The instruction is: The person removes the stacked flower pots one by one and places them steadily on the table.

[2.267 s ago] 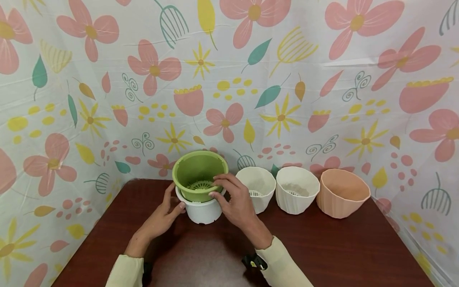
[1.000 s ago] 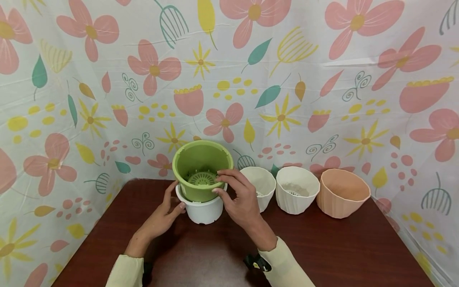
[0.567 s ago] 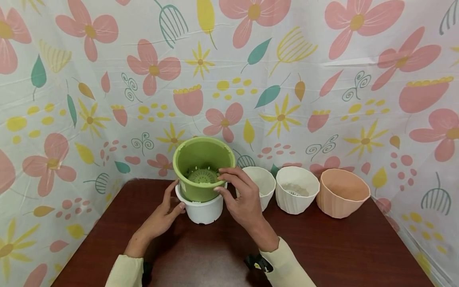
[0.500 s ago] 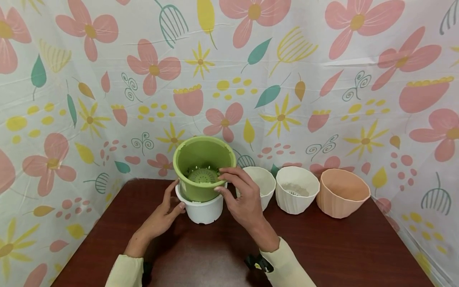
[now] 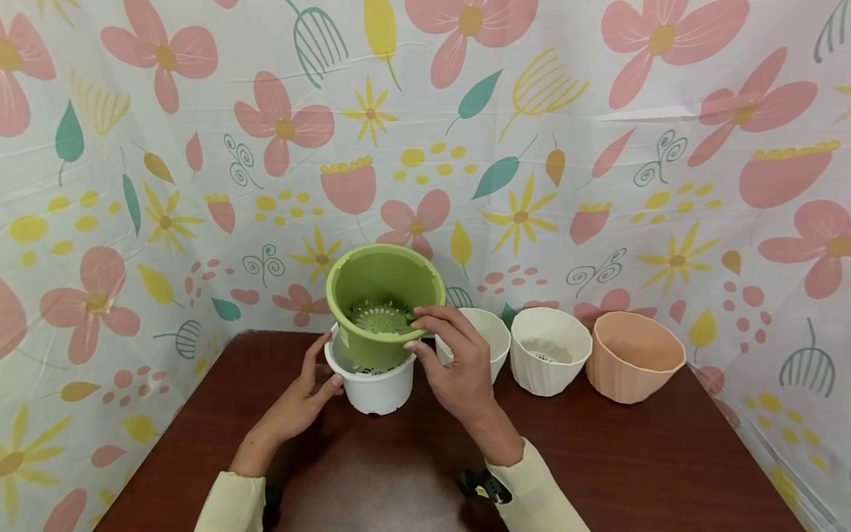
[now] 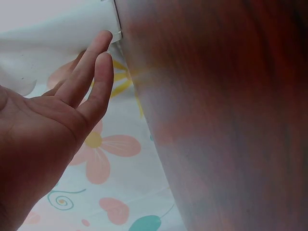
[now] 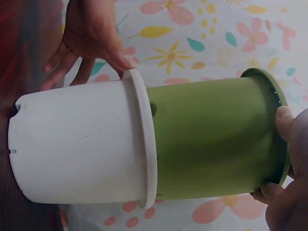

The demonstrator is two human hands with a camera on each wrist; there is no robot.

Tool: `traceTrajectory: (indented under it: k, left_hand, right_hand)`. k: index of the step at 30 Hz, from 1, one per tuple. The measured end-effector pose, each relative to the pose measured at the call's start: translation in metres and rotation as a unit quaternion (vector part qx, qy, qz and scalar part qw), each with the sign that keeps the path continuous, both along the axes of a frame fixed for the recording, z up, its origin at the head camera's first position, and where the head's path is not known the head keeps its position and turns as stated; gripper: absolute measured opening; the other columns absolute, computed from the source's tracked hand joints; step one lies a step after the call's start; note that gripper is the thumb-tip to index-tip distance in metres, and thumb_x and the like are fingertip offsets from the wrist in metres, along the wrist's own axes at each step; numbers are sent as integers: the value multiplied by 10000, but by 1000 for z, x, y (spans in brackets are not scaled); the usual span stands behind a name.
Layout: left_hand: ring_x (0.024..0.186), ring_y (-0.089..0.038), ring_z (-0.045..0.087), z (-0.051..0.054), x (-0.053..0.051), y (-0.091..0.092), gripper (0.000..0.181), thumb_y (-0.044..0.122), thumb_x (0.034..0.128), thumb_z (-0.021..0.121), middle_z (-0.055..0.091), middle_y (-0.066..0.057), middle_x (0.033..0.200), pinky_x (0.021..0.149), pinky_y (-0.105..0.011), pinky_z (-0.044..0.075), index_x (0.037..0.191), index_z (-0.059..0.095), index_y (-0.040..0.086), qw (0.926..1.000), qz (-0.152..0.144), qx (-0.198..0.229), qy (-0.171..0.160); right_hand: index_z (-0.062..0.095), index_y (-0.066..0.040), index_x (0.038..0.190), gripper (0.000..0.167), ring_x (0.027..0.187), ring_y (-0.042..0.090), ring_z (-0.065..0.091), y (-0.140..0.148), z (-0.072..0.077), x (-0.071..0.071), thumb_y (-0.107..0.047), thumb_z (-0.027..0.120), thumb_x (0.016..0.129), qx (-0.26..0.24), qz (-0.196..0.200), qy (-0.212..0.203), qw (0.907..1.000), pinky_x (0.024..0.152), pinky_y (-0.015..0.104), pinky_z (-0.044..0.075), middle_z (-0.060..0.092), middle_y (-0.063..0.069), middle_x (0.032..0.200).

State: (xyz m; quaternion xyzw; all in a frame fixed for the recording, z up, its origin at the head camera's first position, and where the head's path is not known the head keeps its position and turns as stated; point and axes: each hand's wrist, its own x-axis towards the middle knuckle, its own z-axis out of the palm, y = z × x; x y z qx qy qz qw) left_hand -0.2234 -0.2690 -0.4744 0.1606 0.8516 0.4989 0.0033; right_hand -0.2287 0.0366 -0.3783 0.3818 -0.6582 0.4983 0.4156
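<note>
In the head view, a green plastic flower pot (image 5: 372,347) with a slotted bottom is raised, tilted, above a round white flower pot (image 5: 380,395). My right hand (image 5: 462,369) pinches the green pot's near right rim between thumb and fingers. With thumb and index finger, my left hand (image 5: 295,406) holds the white pot's rim on its left side. The right wrist view shows the green pot's lower end (image 7: 192,144) at the white pot's mouth (image 7: 147,144); any part still inside is hidden. The left wrist view shows only my left hand (image 6: 53,120) with extended fingers.
Right of the hands stand two white faceted pots (image 5: 495,336) (image 5: 541,369) and a peach faceted pot (image 5: 625,369) in a row. A flowered cloth (image 5: 425,148) hangs behind the dark wooden table (image 5: 372,473).
The green pot has risen steadily out of the white pot and shifted slightly right, carried by my right hand. My left hand and the white pot have stayed in place.
</note>
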Motion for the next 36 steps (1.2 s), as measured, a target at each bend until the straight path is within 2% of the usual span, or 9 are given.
traceTrajectory:
  k: [4, 11, 17, 23, 36]
  left_hand:
    - [1158, -340, 683, 0, -1, 0, 808, 339, 1130, 542, 543, -176, 1414, 985, -364, 562, 1659, -48, 500, 10000, -17, 4, 15]
    - [1149, -349, 685, 0, -2, -1, 807, 336, 1131, 540, 550, -174, 1398, 995, -405, 563, 1657, -47, 507, 10000, -5, 41, 7]
    - [1157, -373, 682, 1, -1, -1, 808, 321, 1132, 542, 541, -183, 1411, 992, -366, 565, 1662, -43, 494, 10000, -14, 35, 29]
    - [1158, -361, 684, 1, -1, -1, 808, 322, 1130, 545, 535, -183, 1426, 987, -339, 565, 1666, -38, 483, 10000, -13, 24, 56]
    - [1170, -333, 682, 1, 0, 2, 806, 326, 1131, 545, 523, -181, 1444, 997, -330, 560, 1665, -37, 484, 10000, -13, 31, 43]
  right_hand:
    - [775, -75, 1091, 286, 1144, 278, 692, 1, 2, 2, -26, 891, 834, -21, -33, 24, 10000, 1145, 461, 466, 726, 126, 1211]
    - [772, -68, 1107, 292, 1162, 320, 684, 3, 6, 5, -21, 884, 842, -95, 64, 146, 9998, 1091, 375, 505, 721, 154, 1209]
    - [777, -68, 1100, 214, 1116, 318, 697, 5, 9, 8, -137, 853, 913, -198, 82, 286, 9994, 1123, 453, 484, 728, 170, 1177]
    - [776, -63, 1099, 212, 1099, 323, 701, 7, 12, 12, -223, 805, 964, -289, 167, 346, 9988, 1039, 322, 527, 724, 187, 1173]
    - [775, -58, 1100, 230, 1108, 335, 697, 13, 14, 20, -245, 797, 969, -331, 204, 399, 9984, 1046, 309, 524, 726, 191, 1168]
